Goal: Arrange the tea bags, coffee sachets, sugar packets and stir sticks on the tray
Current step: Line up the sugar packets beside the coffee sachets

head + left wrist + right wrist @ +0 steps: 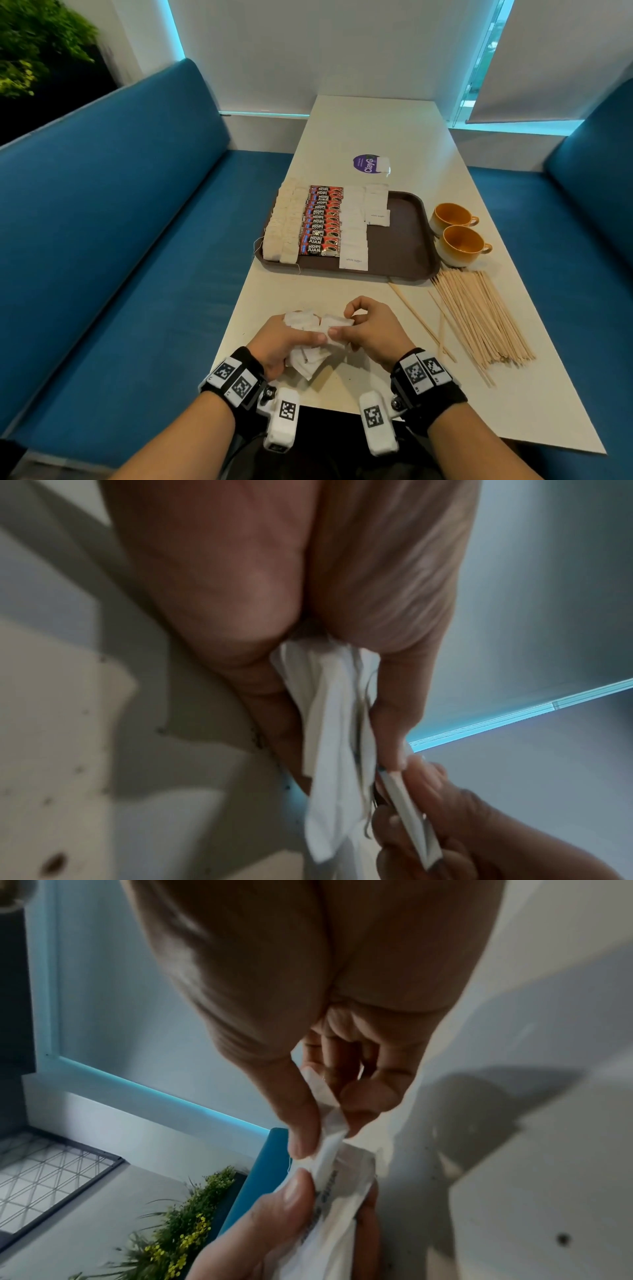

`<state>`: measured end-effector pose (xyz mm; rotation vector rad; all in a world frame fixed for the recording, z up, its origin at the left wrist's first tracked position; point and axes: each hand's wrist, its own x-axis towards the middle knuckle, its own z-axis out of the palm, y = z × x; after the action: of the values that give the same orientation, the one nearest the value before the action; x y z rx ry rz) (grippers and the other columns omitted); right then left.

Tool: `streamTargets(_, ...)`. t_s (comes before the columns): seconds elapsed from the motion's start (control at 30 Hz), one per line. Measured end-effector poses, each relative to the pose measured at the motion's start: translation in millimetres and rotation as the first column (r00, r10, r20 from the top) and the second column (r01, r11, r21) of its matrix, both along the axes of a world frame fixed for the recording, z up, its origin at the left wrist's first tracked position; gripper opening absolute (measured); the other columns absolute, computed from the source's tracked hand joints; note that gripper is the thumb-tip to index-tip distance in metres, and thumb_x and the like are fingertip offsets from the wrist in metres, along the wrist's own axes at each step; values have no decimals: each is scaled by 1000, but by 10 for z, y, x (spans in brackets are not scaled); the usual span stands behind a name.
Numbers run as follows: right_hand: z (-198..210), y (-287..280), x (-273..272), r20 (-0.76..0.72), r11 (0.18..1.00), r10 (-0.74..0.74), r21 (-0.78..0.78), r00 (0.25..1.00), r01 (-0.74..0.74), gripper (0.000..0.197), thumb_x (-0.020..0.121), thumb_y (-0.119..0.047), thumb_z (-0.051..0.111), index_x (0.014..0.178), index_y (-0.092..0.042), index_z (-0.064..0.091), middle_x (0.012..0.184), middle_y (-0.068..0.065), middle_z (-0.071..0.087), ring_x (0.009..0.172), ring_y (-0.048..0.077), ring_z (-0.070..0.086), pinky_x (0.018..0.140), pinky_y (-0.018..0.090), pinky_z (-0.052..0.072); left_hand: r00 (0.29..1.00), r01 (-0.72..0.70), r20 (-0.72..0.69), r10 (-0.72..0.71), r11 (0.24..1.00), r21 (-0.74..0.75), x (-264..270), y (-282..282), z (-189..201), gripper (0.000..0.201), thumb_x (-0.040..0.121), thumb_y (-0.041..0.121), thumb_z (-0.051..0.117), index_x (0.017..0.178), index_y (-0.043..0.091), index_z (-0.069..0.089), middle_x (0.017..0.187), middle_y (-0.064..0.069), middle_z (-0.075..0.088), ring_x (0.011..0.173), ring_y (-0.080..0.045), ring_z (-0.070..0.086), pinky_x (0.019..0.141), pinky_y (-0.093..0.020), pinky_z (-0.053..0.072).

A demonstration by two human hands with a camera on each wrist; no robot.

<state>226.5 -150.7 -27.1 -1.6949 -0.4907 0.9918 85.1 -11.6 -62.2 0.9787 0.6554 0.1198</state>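
While the long table [359, 137] carries the brown tray [404, 240] with rows of tea bags [284, 226], coffee sachets [320, 222] and sugar packets [354, 233], your stir sticks [479, 318] lie to its near right. Near you, your left hand [284, 342] grips a bunch of white packets [308, 359]; your right hand [373, 332] pinches one packet [329, 1153] from it.

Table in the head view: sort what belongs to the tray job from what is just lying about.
Job:
tray
tea bags
coffee sachets
sugar packets
stir sticks
packets in both hands: left hand, right hand

Lying about:
two orange cups
purple sticker
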Motion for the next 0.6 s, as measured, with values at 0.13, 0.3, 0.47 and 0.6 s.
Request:
streamTargets(0.13, -54, 34, -32, 19, 993, -109, 46, 994, 108, 34, 84, -2, 80, 87, -10, 46, 70, 14, 60, 57, 24, 58, 49, 36, 49, 998, -59, 3, 59, 998, 5, 15, -18, -17, 44, 74, -17, 75, 116, -8, 68, 114, -30, 72, 98, -41, 72, 79, -43, 61)
streamTargets(0.3, -62, 7, -47, -19, 982, -176, 65, 984, 177, 28, 86, 5, 72, 85, -9, 47, 89, 15, 59, 73, 33, 66, 69, 53, 62, 993, -120, 5, 120, 992, 27, 31, -44, -18, 41, 79, -15, 72, 119, -6, 68, 116, -27, 72, 100, -39, 72, 81, -42, 60)
streamTargets(0.47, -107, -57, -15, 6, 992, -119, 39, 993, 119, 13, 85, 10, 73, 84, -3, 75, 89, 22, 75, 70, 34, 74, 76, 57, 59, 993, -117, -5, 117, 993, 15, 32, -47, 8, 40, 82, -14, 70, 121, -7, 67, 117, -28, 71, 103, -40, 71, 85, -44, 58)
streamTargets(0.6, -130, -70, -21, -56, 989, -145, 18, 988, 146, 20, 87, 9, 72, 93, -8, 80, 89, 19, 77, 69, 30, 73, 69, 47, 56, 987, -159, -30, 159, 987, -7, 34, -46, 27, 37, 86, -11, 68, 122, -6, 65, 118, -31, 70, 95, -38, 71, 78, -43, 60)
